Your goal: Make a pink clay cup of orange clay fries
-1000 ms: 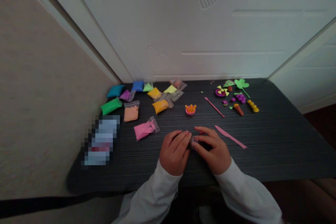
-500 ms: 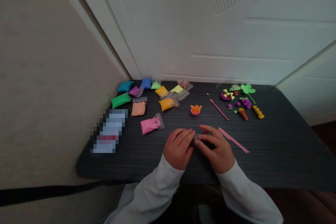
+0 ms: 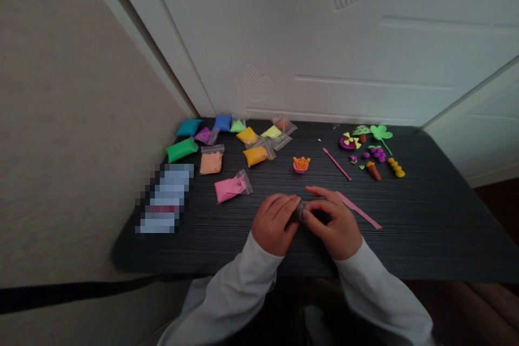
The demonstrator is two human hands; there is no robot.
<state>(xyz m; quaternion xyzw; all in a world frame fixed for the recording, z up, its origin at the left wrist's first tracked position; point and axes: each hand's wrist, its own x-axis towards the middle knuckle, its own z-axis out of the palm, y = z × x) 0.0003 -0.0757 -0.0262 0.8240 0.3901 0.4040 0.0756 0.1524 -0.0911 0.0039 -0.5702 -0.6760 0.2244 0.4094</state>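
Observation:
Above the near middle of the dark table, my left hand [image 3: 274, 224] and my right hand [image 3: 334, 223] meet at a small dark plastic bag [image 3: 301, 211]. Much of the bag is hidden behind the fingers, and its contents do not show clearly. My left hand is closed round its left side. The right thumb and a finger pinch the other side, while another right finger sticks out. Just beyond the hands stands a small pink cup [image 3: 300, 168] with orange sticks in it. A pink modelling knife [image 3: 360, 211] lies beside my right hand.
Clay packets, including a pink packet [image 3: 230, 189] and an orange packet [image 3: 255, 156], lie left and back. A blurred-out phone-like screen [image 3: 168, 200] is far left. Clay figures, such as a green flower [image 3: 381, 133], sit right, near a thin pink tool [image 3: 337, 164].
The view has shifted slightly, so everything sits a little higher in the picture. Both hands stay on the bag, and slightly more of it shows between the fingers.

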